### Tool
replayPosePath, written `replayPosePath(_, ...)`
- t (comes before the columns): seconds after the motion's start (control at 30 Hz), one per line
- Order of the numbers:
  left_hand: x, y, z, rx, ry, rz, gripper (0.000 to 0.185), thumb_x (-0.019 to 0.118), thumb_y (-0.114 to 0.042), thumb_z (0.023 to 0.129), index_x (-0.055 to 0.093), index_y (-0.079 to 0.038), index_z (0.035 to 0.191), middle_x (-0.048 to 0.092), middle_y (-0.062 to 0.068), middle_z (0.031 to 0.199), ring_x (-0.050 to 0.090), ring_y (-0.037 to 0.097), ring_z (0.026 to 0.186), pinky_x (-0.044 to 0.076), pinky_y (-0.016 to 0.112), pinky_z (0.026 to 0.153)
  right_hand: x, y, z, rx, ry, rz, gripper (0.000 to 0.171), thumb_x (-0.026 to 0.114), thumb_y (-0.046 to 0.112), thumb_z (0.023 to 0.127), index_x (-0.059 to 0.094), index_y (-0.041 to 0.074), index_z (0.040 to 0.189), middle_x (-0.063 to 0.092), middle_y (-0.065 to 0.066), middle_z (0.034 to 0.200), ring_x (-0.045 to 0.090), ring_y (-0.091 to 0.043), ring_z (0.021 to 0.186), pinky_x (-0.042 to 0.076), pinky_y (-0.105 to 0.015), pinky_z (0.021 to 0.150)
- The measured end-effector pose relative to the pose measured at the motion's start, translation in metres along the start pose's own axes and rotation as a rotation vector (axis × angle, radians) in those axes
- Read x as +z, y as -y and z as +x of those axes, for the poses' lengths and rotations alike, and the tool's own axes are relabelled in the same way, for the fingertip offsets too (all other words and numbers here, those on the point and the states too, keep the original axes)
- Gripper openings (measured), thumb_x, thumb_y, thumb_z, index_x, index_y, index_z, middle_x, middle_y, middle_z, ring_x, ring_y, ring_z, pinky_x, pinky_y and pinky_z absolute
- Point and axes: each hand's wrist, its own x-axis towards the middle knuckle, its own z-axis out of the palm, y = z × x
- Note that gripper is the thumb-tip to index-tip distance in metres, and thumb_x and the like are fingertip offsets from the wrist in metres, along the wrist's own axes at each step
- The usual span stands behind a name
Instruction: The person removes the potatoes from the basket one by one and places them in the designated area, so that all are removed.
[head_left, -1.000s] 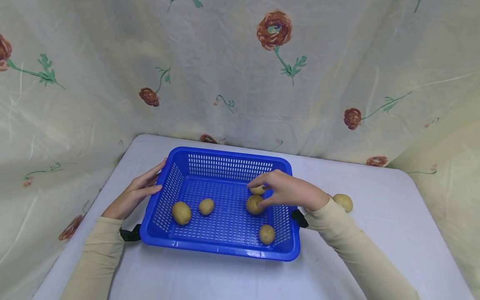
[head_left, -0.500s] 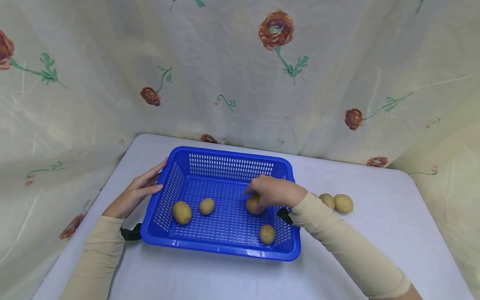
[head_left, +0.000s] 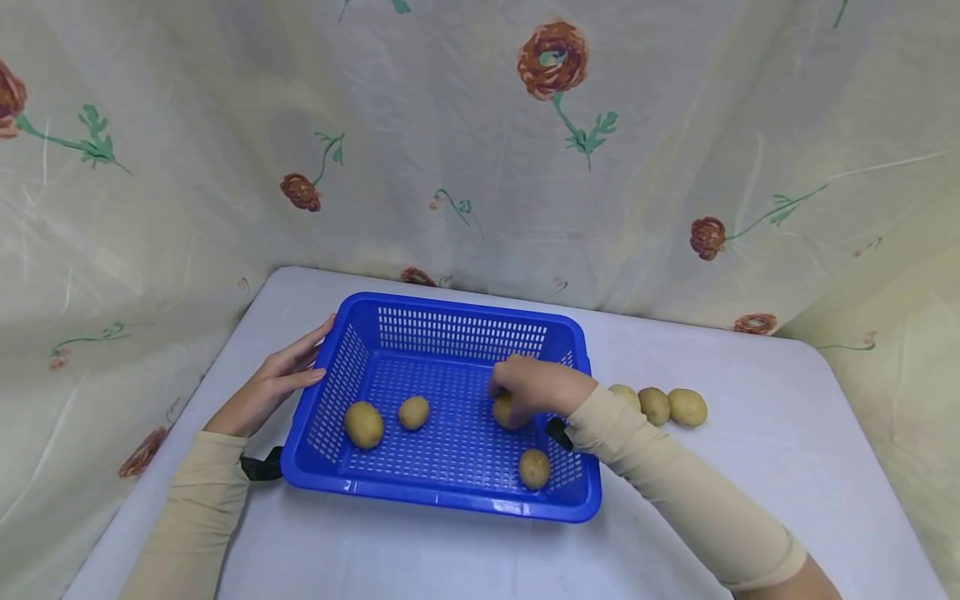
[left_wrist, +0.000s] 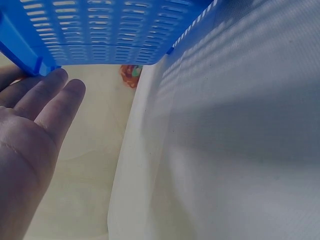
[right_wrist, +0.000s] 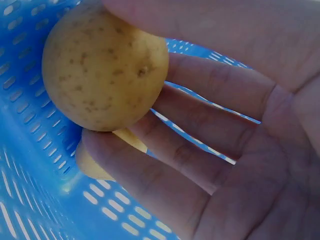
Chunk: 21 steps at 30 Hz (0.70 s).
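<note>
Reaching into the blue basket [head_left: 450, 500], the right hand [head_left: 536, 385] grips a potato [right_wrist: 104, 67], seemingly being set down, so release is called for next, while the basket's side is steadied by the flat-fingered left hand [head_left: 266, 387].

Three potatoes [head_left: 655, 406] lie in a row on the white table [head_left: 750, 483], before a flowered curtain [head_left: 480, 142].

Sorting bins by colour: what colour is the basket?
Blue basket, clearest in the head view.
</note>
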Motion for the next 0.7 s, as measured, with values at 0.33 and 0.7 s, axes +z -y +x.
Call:
replayPosePath(0.33,-0.0002,0.0004,0.0002,0.003,-0.002,0.002,0.070,0.056,-0.024,0.105,0.021,-0.026,0.166,0.013,0.002,0.176,0.012,0.042,0.161,0.009,0.079,0.120,0.0016,0.0043,-0.0016,0.021,-0.015,-0.017,0.030,0.085,0.007,0.078,0.077,0.006,0.107,0.072,-0.006,0.100,0.060,-0.018,0.087,0.055,-0.033,0.076)
replayPosePath(0.7,0.0002,0.0012,-0.0004,-0.006,-0.006,-0.004,0.070,0.056,-0.025,0.105,0.021,-0.026,0.166,0.014,0.002,0.176,0.013,0.041,0.161,0.008,0.079,0.121,0.0037,0.0048,-0.0043,-0.008,-0.036,-0.039,0.033,0.086,0.008,0.078,0.077,0.007,0.109,0.071,-0.006,0.102,0.060,-0.018,0.090,0.056,-0.034,0.080)
